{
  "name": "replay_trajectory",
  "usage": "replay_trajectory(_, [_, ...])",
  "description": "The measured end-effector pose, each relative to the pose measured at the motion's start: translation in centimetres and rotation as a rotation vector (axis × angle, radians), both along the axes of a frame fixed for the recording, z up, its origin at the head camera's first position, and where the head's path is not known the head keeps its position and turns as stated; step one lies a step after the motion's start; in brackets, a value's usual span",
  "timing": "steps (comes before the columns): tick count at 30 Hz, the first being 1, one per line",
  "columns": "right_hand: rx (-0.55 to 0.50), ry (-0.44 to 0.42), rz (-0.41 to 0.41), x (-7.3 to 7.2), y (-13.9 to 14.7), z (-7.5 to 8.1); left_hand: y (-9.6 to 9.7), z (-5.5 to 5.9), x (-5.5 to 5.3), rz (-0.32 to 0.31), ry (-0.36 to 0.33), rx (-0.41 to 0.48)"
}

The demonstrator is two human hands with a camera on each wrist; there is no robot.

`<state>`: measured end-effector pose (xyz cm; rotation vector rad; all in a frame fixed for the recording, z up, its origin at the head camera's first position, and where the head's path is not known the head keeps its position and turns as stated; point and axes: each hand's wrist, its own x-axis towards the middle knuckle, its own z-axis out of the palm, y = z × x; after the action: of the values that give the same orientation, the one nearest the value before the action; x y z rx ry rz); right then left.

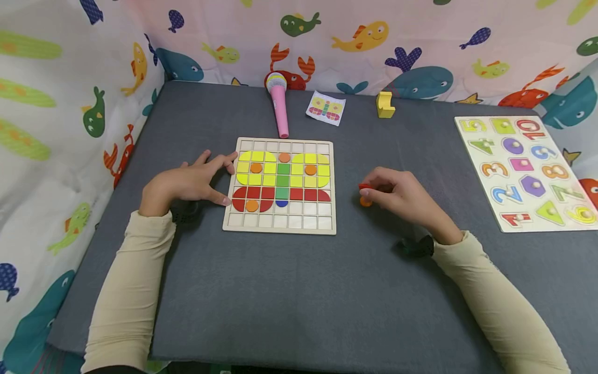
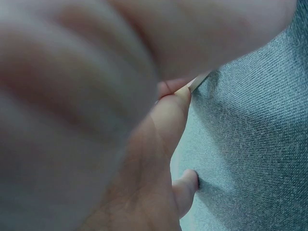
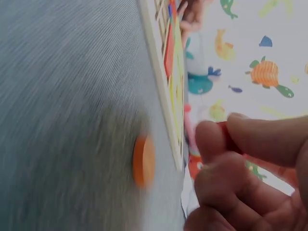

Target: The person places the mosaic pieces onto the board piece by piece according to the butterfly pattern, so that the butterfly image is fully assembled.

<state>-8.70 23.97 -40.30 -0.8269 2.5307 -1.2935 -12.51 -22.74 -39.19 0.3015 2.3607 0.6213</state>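
Note:
A wooden grid board (image 1: 299,223) lies flat on the table, with yellow, red, orange, green and blue pieces set in its cells. My left hand (image 1: 189,182) is at the board's left side, thumb and index finger touching the rim; fingers nearest the left wrist camera cover most of that view. To the right of the board, my right hand (image 1: 397,195) pinches a small red piece (image 3: 231,138) between thumb and index finger; its shape is mostly hidden. Just below those fingertips, an orange disc (image 3: 143,161) rests on the grey cloth.
Behind the board lie a pink toy microphone (image 1: 280,106), a picture card (image 1: 325,108) showing a coloured pattern, and a yellow block (image 1: 385,105) with a notch. At the right is a number-and-shape puzzle board (image 1: 506,200). A fish-print curtain (image 1: 327,47) borders the table (image 1: 299,291).

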Motion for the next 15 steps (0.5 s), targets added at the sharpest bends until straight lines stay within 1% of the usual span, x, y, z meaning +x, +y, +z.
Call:
replay_trajectory(1, [-0.016,-0.017,-0.007,0.0,-0.3,0.0,0.2,0.3,0.1,-0.003,0.0,-0.001])
replay_trajectory(4, [-0.055,-0.1,-0.027,-0.1,-1.2,0.1,0.5,0.7,0.3,-0.006,0.004,-0.013])
replay_trajectory(8, [-0.075,-0.225,-0.046,-0.3,-2.3,0.0,0.5,0.6,0.3,-0.012,0.009,-0.017])
replay_trajectory(12, [-0.086,-0.281,-0.061,-0.5,-3.3,0.0,0.4,0.3,0.1,-0.016,0.012,-0.017])
replay_trajectory(15, [-0.099,-0.29,-0.048,-0.6,-4.3,-0.1,0.3,0.3,0.1,-0.01,0.01,-0.012])
